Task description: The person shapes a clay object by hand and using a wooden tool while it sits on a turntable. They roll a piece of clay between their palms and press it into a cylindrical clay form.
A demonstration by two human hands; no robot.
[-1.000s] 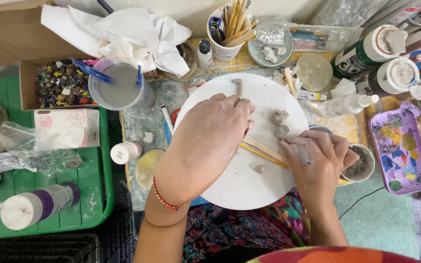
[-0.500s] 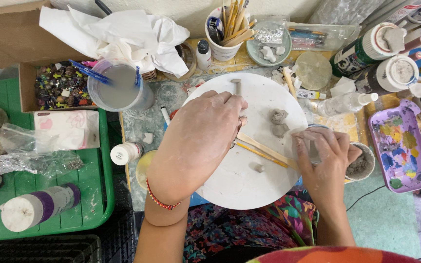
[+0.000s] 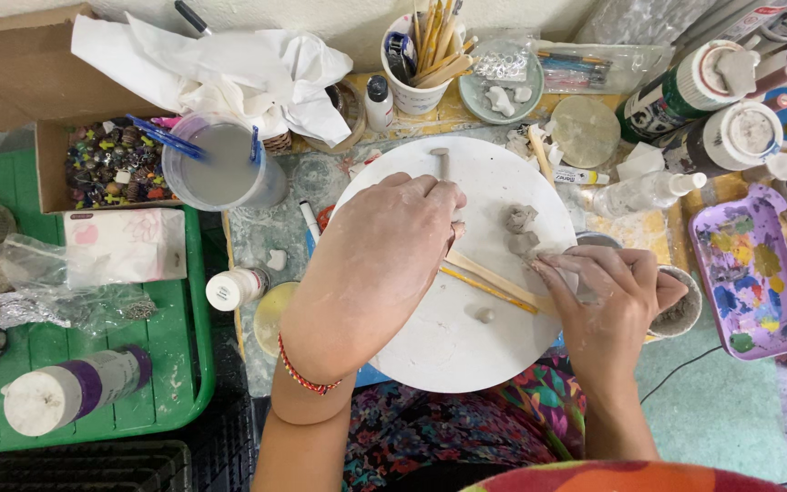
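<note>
Your left hand [image 3: 371, 264] lay palm-down over the middle of the round white board [image 3: 430, 351], its fingers [image 3: 430, 196] drawn together and curled down near the board's far half; whether they pinched anything underneath, you could not tell from above. A red beaded bracelet [image 3: 307, 375] sat on that wrist.

Your right hand [image 3: 608, 301] rested at the board's right rim, fingers [image 3: 562, 264] bunched together and pressed down on something small and grey that the hand hid.

Two thin wooden sticks [image 3: 494, 281] lay on the board between your hands. Their long axis ran diagonally, from under your left fingertips toward the near-right rim, where the far ends vanished under your right hand. They looked pale tan, flat and narrow, lying side by side and nearly touching.

Two rough grey clay lumps [image 3: 519, 228] sat just beyond the sticks, toward the right of the board, one behind the other. A smaller clay ball [image 3: 483, 315] lay on the near side of the sticks. A short grey clay stem [image 3: 441, 162] stood near the board's far rim, long axis pointing away from you.

On the counter beyond the board stood a cup of brushes [image 3: 421, 64], and a purple paint palette [image 3: 749, 269] lay toward the right edge. A cup of cloudy water [image 3: 220, 169] stood to the far left of the board.
</note>
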